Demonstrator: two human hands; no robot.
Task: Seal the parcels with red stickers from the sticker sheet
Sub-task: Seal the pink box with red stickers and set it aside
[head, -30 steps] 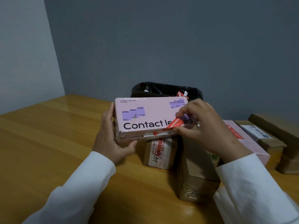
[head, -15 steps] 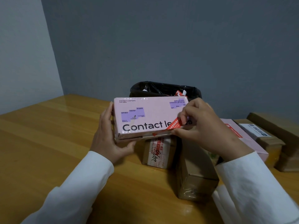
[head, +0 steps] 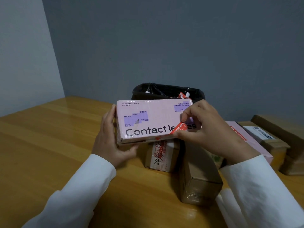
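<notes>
Red sticker: a narrow red paper sticker with white print point(head: 179, 128) sits middle of the frame, slanting across the lower right of the box face, over the word "lenses", with its lower end running down to the near edge.
Parcel: flat pink cardboard box printed "Contact lenses" point(head: 151, 120), tilted up toward the camera, held off the table.
Right hand: right hand point(head: 209, 129) has thumb and forefinger curled in, pinching the sticker's upper end against the box face.
Left hand: left hand point(head: 109, 137) is wrapped round the box's left end, thumb underneath, keeping it steady.
How I'd do it: honestly, smooth it from the stuck end outward, fold it tight over the edge so it bridges the flap seam, then rub it flat. Grab less with the left and the box will wobble.
Watch out: glossy wrap on the box, so corners may lift.
Around it: brown cardboard parcels point(head: 199, 175) below on the wooden table point(head: 49, 145), more boxes at right, a black-lined bin point(head: 164, 91) behind. Sticker sheet: can't spot it.
</notes>
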